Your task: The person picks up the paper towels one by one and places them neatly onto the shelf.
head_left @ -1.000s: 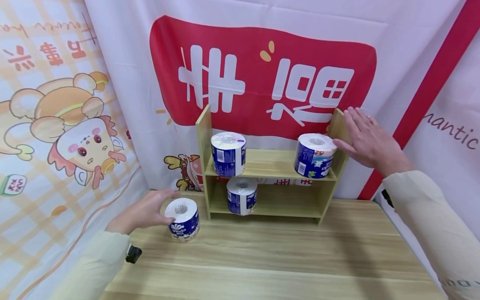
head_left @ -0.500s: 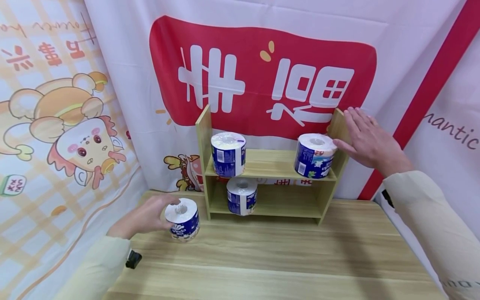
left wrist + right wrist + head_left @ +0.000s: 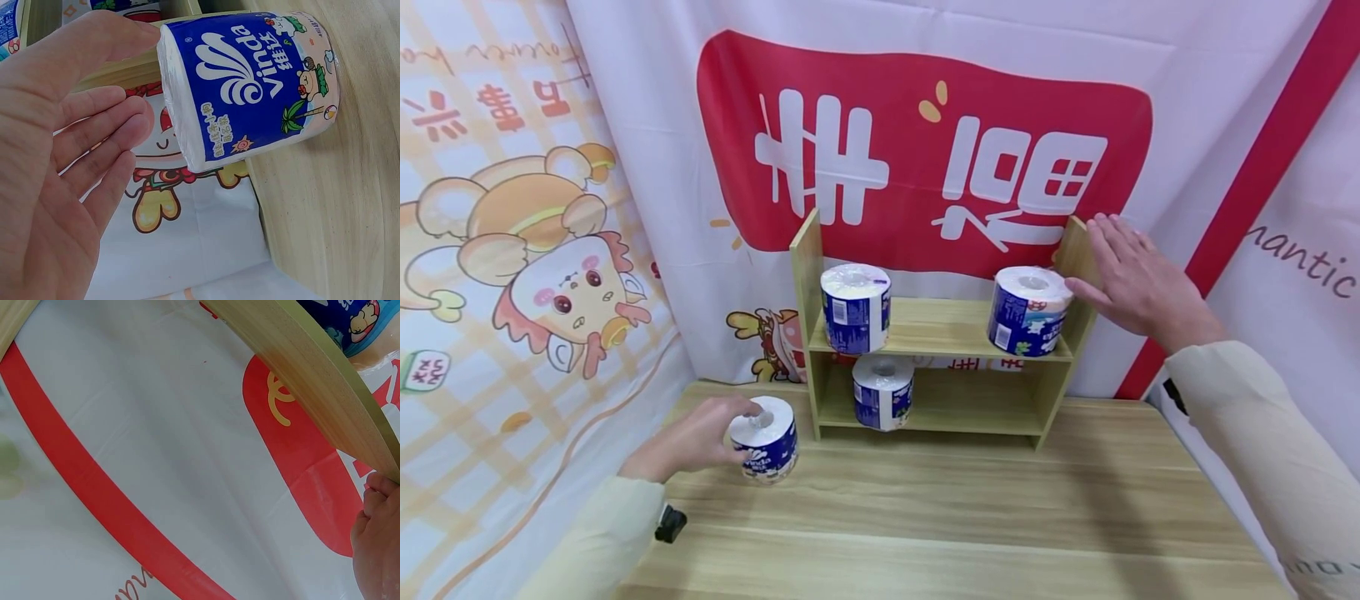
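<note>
A blue-and-white toilet roll (image 3: 771, 458) stands upright on the table, left of a small wooden shelf (image 3: 925, 429). Beside its left side is my left hand (image 3: 696, 437), thumb and fingers spread and slightly bent at its upper part. In the left wrist view a gap shows between the fingertips and the toilet roll (image 3: 250, 81), while the thumb tip meets or nearly meets its edge. My right hand (image 3: 1142, 279) rests with extended fingers against the shelf's right side panel (image 3: 1078, 250). The right wrist view shows only part of the right hand (image 3: 381, 544) at the panel's edge.
On the upper shelf board are two more toilet rolls, one left (image 3: 856, 312) and one right (image 3: 1028, 317). Another toilet roll (image 3: 882, 400) stands on the lower board, left of centre. A printed cloth (image 3: 662, 167) hangs behind and at the sides of the wooden table (image 3: 925, 517).
My left hand has shifted slightly toward me, its fingers now bent over the near toilet roll's top edge. The right hand, shelf and rolls stay where they were.
</note>
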### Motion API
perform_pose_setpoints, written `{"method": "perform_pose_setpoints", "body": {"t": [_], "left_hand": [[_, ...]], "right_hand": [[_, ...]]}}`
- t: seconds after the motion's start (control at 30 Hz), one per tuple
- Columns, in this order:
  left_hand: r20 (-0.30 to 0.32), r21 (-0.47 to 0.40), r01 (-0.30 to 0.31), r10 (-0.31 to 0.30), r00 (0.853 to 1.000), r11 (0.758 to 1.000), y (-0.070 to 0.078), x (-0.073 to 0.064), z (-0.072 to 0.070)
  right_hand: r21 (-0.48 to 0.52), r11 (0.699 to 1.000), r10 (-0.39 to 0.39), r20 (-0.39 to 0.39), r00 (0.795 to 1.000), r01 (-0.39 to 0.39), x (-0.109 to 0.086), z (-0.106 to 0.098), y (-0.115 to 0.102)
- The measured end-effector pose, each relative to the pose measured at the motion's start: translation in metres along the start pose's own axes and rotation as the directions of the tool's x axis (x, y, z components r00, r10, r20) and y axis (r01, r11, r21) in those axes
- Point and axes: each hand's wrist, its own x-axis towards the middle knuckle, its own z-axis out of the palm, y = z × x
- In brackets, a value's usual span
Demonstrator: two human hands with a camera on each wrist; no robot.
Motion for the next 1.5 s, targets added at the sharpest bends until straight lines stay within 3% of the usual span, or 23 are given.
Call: {"method": "perform_pose_setpoints", "body": {"t": [0.73,1.27,1.5], "left_hand": [[0.026,-0.047,0.017,-0.016,1.000,0.999,-0.004,0.004,0.017],[0.055,-0.037,0.046,-0.043,0.998,0.998,-0.006,0.007,0.020],[0.056,-0.024,0.022,-0.021,0.998,0.999,-0.010,0.011,0.026]], "right_hand": [[0.013,1.000,-0.004,-0.005,1.000,0.004,0.004,-0.001,-0.002],[-0.001,1.000,0.004,-0.001,1.000,-0.004,0.002,0.001,0.001],[0.008,1.000,0.003,-0.003,1.000,-0.003,0.002,0.001,0.001]]}}
